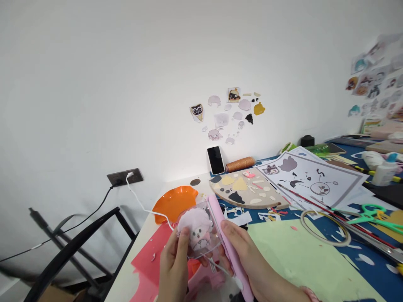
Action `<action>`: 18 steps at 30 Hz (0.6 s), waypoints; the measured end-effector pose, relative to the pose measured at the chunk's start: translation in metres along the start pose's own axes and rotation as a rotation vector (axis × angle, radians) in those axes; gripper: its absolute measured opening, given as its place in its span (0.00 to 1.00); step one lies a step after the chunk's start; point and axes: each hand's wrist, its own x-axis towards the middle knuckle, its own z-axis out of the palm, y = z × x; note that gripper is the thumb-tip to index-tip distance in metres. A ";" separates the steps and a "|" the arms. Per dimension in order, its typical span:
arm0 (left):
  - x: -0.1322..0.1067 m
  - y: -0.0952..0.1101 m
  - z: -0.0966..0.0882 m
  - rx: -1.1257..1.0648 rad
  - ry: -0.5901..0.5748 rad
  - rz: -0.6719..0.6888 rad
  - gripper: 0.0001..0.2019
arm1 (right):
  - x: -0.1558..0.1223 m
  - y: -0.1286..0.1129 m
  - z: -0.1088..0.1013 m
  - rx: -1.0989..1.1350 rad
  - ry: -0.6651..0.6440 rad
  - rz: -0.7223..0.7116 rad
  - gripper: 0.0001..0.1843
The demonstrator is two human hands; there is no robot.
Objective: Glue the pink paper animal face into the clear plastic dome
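My left hand (176,256) pinches a pale pink-and-white sheep-face paper cutout (197,228), thumb on its front. Behind and around the cutout shows a clear plastic piece. My right hand (241,247) is wrapped round a long pink bar (231,251) at the right edge of that plastic; what the bar belongs to is unclear. Some right fingers show behind the plastic. Below the hands a pink object with a white cord is partly hidden. An orange scalloped dish (174,203) stands just beyond my left hand, and red paper (151,260) lies under it.
A phone (215,160) leans on the wall beside a brown thread spool (241,164). Behind my hands lies a board (252,191) with paper pieces. Green paper (283,247), a tape roll (325,228), green scissors (374,216) and printed sheets (310,178) lie rightward. A white cable (138,197) runs from the wall socket.
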 end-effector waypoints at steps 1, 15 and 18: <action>0.000 0.000 0.000 0.005 0.008 0.006 0.16 | 0.000 0.000 0.000 0.005 -0.007 -0.003 0.25; -0.002 0.001 -0.002 0.053 -0.062 0.012 0.15 | -0.001 -0.006 0.001 -0.088 0.019 -0.040 0.27; -0.002 0.001 -0.002 0.074 -0.060 0.042 0.15 | -0.002 -0.008 0.000 -0.120 0.010 -0.043 0.26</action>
